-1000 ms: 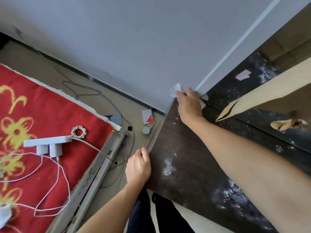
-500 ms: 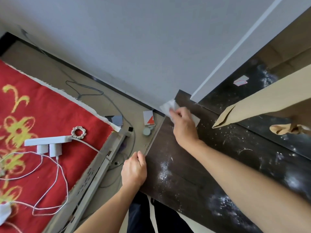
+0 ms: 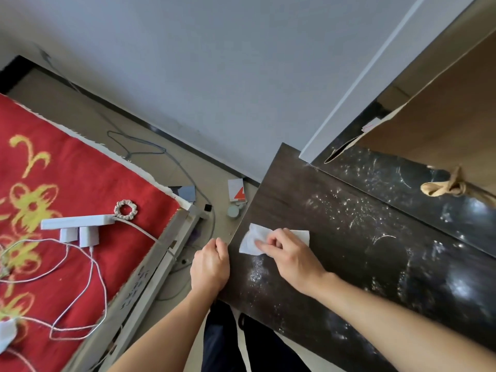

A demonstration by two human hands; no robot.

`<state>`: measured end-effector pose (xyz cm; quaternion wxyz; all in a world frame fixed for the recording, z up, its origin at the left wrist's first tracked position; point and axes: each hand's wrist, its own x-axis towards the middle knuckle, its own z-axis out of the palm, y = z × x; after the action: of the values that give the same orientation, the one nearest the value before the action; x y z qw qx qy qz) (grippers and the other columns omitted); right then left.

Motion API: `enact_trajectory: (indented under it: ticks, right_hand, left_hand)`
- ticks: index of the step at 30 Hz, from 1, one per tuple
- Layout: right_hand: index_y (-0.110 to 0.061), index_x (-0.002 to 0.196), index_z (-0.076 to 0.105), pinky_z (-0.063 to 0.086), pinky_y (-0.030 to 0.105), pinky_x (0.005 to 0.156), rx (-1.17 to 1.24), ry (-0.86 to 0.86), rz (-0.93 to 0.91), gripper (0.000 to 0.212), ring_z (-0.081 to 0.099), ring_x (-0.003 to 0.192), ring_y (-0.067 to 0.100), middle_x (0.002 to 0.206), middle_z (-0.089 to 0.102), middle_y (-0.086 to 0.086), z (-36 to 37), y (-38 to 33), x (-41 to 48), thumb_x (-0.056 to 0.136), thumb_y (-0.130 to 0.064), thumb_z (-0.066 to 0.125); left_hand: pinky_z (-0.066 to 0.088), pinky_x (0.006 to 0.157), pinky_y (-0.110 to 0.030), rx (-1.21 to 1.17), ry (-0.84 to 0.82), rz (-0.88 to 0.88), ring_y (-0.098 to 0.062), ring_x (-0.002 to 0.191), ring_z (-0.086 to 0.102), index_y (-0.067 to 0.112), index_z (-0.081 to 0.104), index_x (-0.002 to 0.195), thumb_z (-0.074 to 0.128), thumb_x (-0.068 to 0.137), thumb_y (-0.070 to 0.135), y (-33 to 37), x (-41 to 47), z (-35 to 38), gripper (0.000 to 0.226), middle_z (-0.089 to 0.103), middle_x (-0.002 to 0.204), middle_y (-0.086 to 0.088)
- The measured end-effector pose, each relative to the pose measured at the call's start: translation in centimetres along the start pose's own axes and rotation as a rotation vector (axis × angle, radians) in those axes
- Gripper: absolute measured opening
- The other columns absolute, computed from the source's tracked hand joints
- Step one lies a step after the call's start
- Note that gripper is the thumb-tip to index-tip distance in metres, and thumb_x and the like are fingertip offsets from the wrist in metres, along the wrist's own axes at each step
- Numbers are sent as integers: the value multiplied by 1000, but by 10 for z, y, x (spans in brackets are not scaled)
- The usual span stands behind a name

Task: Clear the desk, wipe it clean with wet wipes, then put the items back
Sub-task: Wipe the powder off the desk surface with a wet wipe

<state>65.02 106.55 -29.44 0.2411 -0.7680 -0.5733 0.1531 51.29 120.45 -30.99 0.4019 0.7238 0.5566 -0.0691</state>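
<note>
The dark wood desk [image 3: 349,264] fills the right half of the view, streaked with white dust and smears. A white wet wipe [image 3: 253,238] lies flat on the desk near its left edge. My right hand [image 3: 288,255] presses down on the wipe with the fingers spread over it. My left hand [image 3: 210,265] is curled around the desk's left edge, just left of the wipe.
A brown paper bag [image 3: 434,130] with a twisted handle [image 3: 442,185] stands at the desk's back right. On the left is a bed with a red blanket [image 3: 67,189], a white power strip [image 3: 76,222], chargers and cables. A small box [image 3: 236,189] and round cap [image 3: 233,211] lie on the floor.
My right hand has dragged the wipe from the desk's far corner by the wall back toward me along the left edge. My left hand has kept its grip on the desk edge.
</note>
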Motion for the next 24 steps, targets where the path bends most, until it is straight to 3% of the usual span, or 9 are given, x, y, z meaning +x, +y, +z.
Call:
enact_trajectory:
  ticks: [2,7,11,13,15,18,20,22,24]
  right_hand:
    - [-18,120,64,48,32,59,-53,-16,13,43,48,76,19,87,50,5,-11,20,10,83,4,61]
    - [-25,125,61,49,35,67,-162,143,395,47,48,89,21,96,45,3,-28,42,82,86,3,58]
    - [-24,116,65,43,30,60,-67,78,130,31,49,76,22,84,45,3,-3,6,24,92,-10,52]
    - [-29,122,62,40,27,63,-31,-25,42,38,45,77,17,84,45,2,1,-4,-15,95,-17,39]
    - [-27,123,62,42,28,61,-40,-66,42,38,46,77,17,84,46,3,-6,4,-21,94,-15,39]
    - [-15,120,64,53,38,60,-109,124,304,44,53,81,25,87,51,7,-14,23,17,83,8,57]
    - [-12,119,65,54,40,64,-103,192,469,46,54,84,26,90,52,9,-9,19,38,79,11,62]
    - [-11,116,66,52,36,63,-116,153,370,34,52,83,24,89,52,8,4,-3,31,85,2,62]
    - [-14,103,66,46,29,66,-82,53,327,19,51,82,18,87,53,4,11,-33,0,92,-27,59]
  left_hand:
    - [41,68,-39,-2,5,0,-31,80,53,14,46,67,28,93,32,0,0,0,37,58,74,-7]
    - [44,72,-41,4,30,-5,-33,81,54,14,45,66,26,93,35,0,-1,1,39,59,78,-11]
    - [43,72,-40,3,12,-3,-35,84,54,16,46,66,26,94,35,0,-1,0,39,61,83,-13]
    - [43,72,-40,6,3,0,-34,84,55,17,45,65,26,94,34,0,-1,-1,38,61,83,-13]
    - [44,72,-40,-9,-8,1,-33,81,55,16,44,64,26,93,33,1,-1,-1,39,60,79,-11]
    - [42,70,-39,-9,-6,11,-34,80,54,11,45,67,25,94,32,-1,0,-1,40,59,77,-11]
    - [40,69,-38,-12,-17,24,-34,80,53,10,47,68,25,95,32,-2,0,0,41,59,78,-11]
    - [39,71,-37,-6,-31,28,-33,83,53,12,48,69,24,96,33,-3,0,0,41,60,82,-12]
    - [38,73,-37,0,-51,26,-33,87,54,13,52,75,23,96,33,-4,1,-1,41,61,89,-12]
